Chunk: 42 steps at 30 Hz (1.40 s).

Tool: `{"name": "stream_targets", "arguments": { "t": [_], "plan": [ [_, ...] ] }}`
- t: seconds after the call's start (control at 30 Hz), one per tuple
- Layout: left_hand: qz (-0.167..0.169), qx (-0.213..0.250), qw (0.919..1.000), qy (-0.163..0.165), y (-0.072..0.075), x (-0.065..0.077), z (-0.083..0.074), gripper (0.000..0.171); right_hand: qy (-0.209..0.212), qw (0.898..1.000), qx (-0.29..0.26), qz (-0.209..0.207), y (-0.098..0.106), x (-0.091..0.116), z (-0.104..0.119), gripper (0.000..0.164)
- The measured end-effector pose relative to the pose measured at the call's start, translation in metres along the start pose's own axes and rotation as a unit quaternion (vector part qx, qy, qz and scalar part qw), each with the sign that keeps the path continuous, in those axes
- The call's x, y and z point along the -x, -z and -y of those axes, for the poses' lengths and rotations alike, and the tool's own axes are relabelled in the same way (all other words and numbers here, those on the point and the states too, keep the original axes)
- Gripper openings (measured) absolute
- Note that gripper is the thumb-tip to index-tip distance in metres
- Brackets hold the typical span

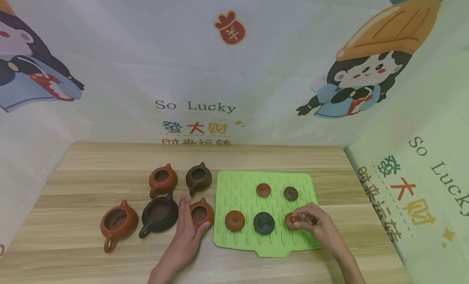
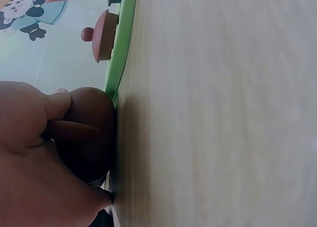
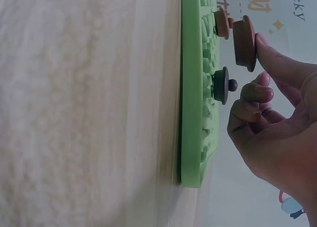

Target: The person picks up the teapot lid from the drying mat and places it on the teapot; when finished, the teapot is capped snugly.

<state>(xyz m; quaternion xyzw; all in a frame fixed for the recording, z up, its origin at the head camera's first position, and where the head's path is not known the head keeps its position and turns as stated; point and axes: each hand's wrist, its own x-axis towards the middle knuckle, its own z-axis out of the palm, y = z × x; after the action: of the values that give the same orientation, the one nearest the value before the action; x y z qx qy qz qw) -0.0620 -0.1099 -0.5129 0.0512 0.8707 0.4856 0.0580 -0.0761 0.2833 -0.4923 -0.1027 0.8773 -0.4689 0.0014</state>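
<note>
My left hand (image 1: 183, 241) steadies a small reddish-brown teapot (image 1: 206, 212), its thumb on one side and its fingers along the other. That teapot has no lid on, and its handle (image 2: 74, 131) shows beside the thumb in the left wrist view. Over the right part of a green ridged mat (image 1: 243, 245), my right hand (image 1: 322, 225) pinches a reddish-brown teapot lid (image 1: 290, 222) between thumb and fingers. In the right wrist view this lid (image 3: 243, 43) is raised off the mat, while the other fingers curl beside it.
Other lids lie on the mat: a red-brown one (image 1: 235, 221), a black one (image 1: 264, 223), a small orange one (image 1: 263, 190) and a dark brown one (image 1: 291, 193). Lidless teapots stand left: black (image 1: 160, 213), dark brown (image 1: 199, 179), two red-brown (image 1: 163, 180). Printed cloth hangs behind.
</note>
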Motion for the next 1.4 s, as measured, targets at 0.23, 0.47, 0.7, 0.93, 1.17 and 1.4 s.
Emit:
{"name": "stream_targets", "arguments": {
  "t": [0.23, 0.47, 0.7, 0.93, 1.17, 1.4],
  "plan": [
    [-0.017, 0.007, 0.9998, -0.01, -0.004, 0.0, 0.007, 0.094, 0.0, 1.0, 0.004, -0.005, -0.001, -0.001, 0.003, 0.021],
    [-0.029, 0.019, 0.9991, -0.026, -0.006, 0.002, 0.011, 0.097, 0.005, 1.0, -0.002, -0.006, -0.002, 0.0, 0.005, 0.019],
    [-0.019, 0.011, 0.9997, -0.006, -0.004, 0.002, 0.007, 0.096, 0.003, 1.0, -0.008, 0.0, -0.002, -0.002, 0.01, 0.021],
    [0.006, -0.009, 0.9998, 0.017, 0.002, 0.002, -0.001, 0.092, 0.002, 1.0, -0.011, 0.006, -0.003, -0.004, 0.015, 0.02],
    [-0.026, 0.008, 0.9996, -0.011, -0.004, 0.002, 0.006, 0.093, 0.017, 1.0, -0.019, 0.006, -0.007, -0.006, 0.017, 0.021],
    [-0.025, 0.008, 0.9996, -0.012, -0.005, 0.002, 0.007, 0.094, 0.042, 0.999, -0.018, 0.005, -0.01, -0.01, 0.018, 0.021]
  ]
}}
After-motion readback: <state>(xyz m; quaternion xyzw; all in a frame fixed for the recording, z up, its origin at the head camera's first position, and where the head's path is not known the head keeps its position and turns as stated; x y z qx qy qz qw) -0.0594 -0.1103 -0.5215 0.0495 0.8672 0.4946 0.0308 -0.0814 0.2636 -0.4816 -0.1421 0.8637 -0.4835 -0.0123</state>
